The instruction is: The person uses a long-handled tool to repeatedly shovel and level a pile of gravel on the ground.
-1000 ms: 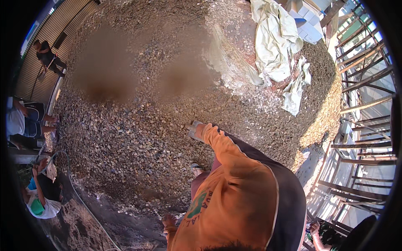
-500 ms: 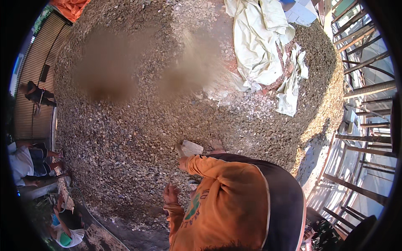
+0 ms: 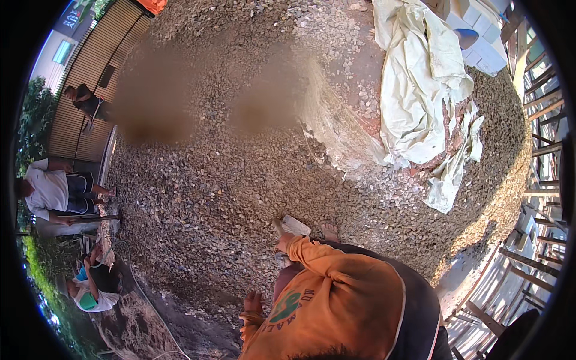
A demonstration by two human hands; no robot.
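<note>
My bent body in an orange long-sleeved shirt and dark trousers fills the lower middle. My right hand (image 3: 284,242) is low over the gravel, closed at a tool with a tan, stick-like end and a pale grey flat piece (image 3: 296,226) beside it; its exact kind is unclear. Just right of the grey piece, a foot (image 3: 329,232) shows on the stones. Nearer the bottom, my left hand (image 3: 252,302) hangs over the gravel, fingers loosely bent and apart, with nothing visible in it. Loose gravel (image 3: 198,222) spreads around both hands.
Crumpled white sheeting (image 3: 414,102) lies at the far right, near stacked pale blocks (image 3: 485,45). Wooden poles (image 3: 528,261) line the right edge. At left are a ribbed fence (image 3: 75,129), a person in white (image 3: 49,191), one in dark clothes (image 3: 90,103) and a seated one (image 3: 96,294).
The surroundings have shifted right and down in view, showing more of the people at left. My left hand sits lower in view; my right hand stays by the tan and grey tool.
</note>
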